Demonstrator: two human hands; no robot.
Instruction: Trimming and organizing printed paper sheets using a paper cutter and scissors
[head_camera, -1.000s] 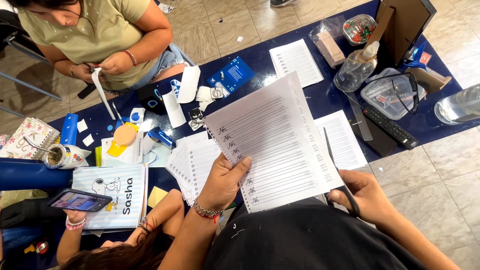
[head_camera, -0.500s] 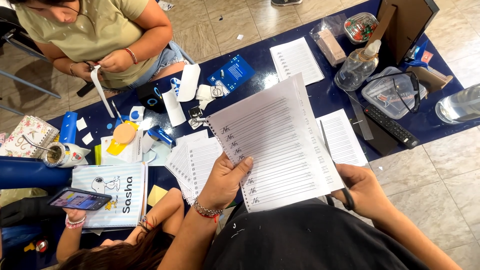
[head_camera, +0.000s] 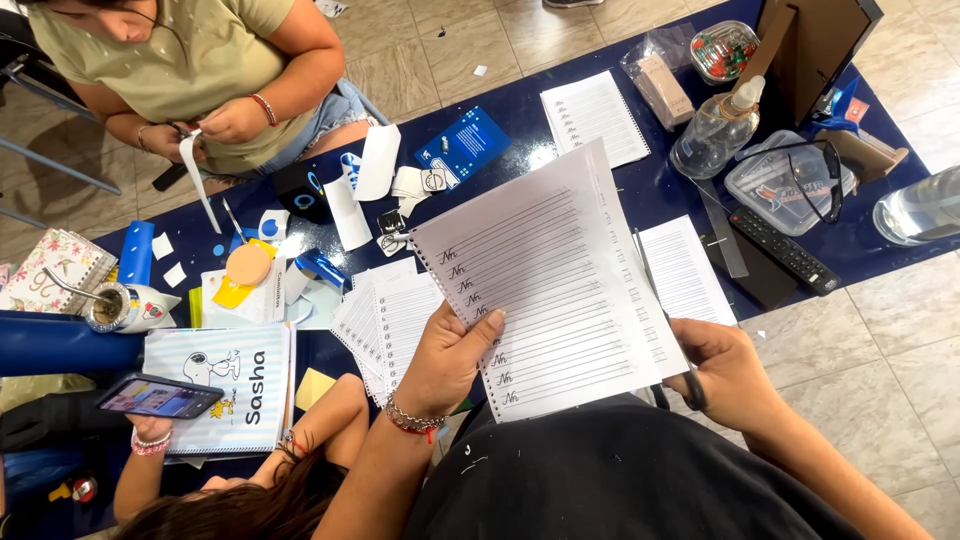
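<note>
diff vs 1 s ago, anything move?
Barely. The lined sheets tilted slightly while staying gripped in the left hand. The right hand keeps the scissors at their right edge. The blue table and its clutter are unchanged.

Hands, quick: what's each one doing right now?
Left hand: closed on the lined sheets, thumb on top.
Right hand: fingers through the handles of scissors, blades at the sheets' edge.

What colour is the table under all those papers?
Dark blue table, glossy; the head view shows it best.
</note>
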